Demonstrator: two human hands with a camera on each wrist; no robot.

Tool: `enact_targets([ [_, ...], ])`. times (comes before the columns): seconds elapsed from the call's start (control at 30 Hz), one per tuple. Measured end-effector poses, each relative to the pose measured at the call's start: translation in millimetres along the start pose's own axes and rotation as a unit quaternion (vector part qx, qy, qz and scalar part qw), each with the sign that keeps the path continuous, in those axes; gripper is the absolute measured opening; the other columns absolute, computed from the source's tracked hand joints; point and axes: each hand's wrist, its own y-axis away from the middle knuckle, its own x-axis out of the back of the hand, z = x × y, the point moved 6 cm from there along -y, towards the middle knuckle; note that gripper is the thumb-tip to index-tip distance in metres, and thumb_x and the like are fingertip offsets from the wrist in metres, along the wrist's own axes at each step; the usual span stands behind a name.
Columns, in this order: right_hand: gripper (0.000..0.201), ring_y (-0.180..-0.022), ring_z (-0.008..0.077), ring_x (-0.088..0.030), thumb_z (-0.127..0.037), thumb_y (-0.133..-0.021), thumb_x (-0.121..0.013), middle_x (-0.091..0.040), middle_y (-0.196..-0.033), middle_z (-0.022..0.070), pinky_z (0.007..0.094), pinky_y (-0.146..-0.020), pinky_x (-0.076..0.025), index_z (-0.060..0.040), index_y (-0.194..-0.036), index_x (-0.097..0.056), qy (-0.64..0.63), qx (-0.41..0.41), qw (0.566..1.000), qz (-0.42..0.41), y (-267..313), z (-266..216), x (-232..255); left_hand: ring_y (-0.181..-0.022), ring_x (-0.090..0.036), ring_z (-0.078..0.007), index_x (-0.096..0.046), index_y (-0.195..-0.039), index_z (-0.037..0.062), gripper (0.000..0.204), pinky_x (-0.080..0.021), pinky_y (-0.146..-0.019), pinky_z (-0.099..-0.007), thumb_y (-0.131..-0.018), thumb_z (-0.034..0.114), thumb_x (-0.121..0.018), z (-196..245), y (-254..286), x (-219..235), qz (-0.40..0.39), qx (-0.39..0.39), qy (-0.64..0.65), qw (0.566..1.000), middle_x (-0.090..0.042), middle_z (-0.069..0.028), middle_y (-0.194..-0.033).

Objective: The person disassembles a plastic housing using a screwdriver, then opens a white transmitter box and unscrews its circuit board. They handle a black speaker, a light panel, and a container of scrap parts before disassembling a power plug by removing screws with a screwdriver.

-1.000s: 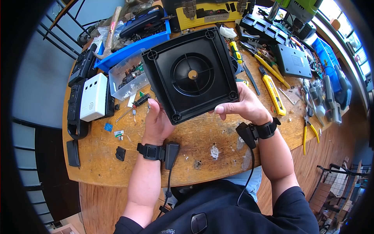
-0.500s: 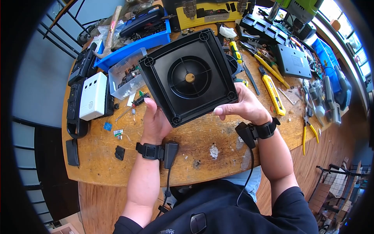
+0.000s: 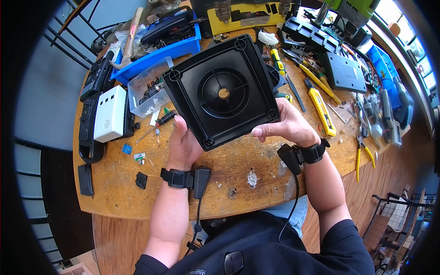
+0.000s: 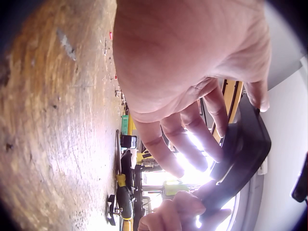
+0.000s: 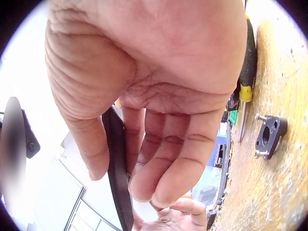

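Observation:
A black square plastic housing [image 3: 213, 98] is held up over the wooden table, its hollow side facing the head camera. It has a round domed middle with a hole and thin ribs, plus a round post at each corner. My right hand [image 3: 291, 121] grips the lower right corner, thumb over the near edge and fingers behind. At the lower left side, my left hand [image 3: 183, 142] holds it with the thumb raised, the fingers hidden behind it. In the left wrist view, the housing [image 4: 250, 154] lies between thumb and fingers; the right wrist view shows its edge [image 5: 115, 159] likewise.
A white box [image 3: 110, 114] and a clear bin of small parts [image 3: 149, 94] stand left. To the right lie a yellow utility knife [image 3: 322, 110], yellow-handled pliers [image 3: 365, 153] and a grey device [image 3: 346, 71]. A small black flanged part [image 5: 269, 137] lies on the table [image 3: 215, 183].
The housing has shifted slightly left and down, tilting a little. The round hole in its middle lines up differently with what is behind. Both hands keep their hold.

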Motion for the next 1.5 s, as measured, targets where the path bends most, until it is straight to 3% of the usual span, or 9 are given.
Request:
enact_targets([
  [1.5, 0.025, -0.060, 0.0078, -0.058, -0.011, -0.072, -0.078, -0.062, -0.073, 0.0013, 0.0213, -0.053, -0.048, -0.0010, -0.090, -0.064, -0.004, 0.000, 1.000, 0.006, 0.0, -0.3, -0.2, -0.116, -0.050, -0.0245, -0.044, -0.129, 0.0069, 0.065, -0.041, -0.098, -0.0413, -0.085, 0.053, -0.053, -0.9, 0.8, 1.1, 0.003, 0.000, 0.015, 1.000, -0.051, -0.0108, -0.127],
])
